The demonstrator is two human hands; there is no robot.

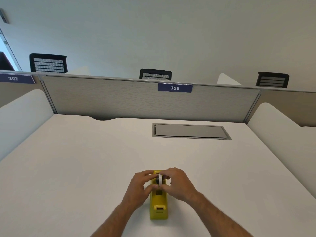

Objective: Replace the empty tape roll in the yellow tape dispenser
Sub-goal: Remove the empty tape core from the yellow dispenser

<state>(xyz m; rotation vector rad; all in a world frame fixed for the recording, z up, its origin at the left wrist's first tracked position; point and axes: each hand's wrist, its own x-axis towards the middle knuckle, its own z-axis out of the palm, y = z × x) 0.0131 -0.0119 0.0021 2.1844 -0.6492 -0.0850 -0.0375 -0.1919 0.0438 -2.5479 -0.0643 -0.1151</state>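
A yellow tape dispenser [158,205] lies lengthwise on the white desk [85,168], its cutter end towards me. A white tape roll [160,180] stands on edge in the dispenser's cradle at its far end. My left hand [140,187] pinches the roll from the left, thumb and fingers closed on it. My right hand [178,183] grips the same roll from the right, covering part of the dispenser's far end. The roll's hub is mostly hidden by my fingers.
A grey cable hatch [189,131] is set flush in the desk at the back right. A fabric partition [119,98] with a "306" label [175,87] closes the rear. White side dividers [22,113] flank the desk. Chair backs show beyond the partition.
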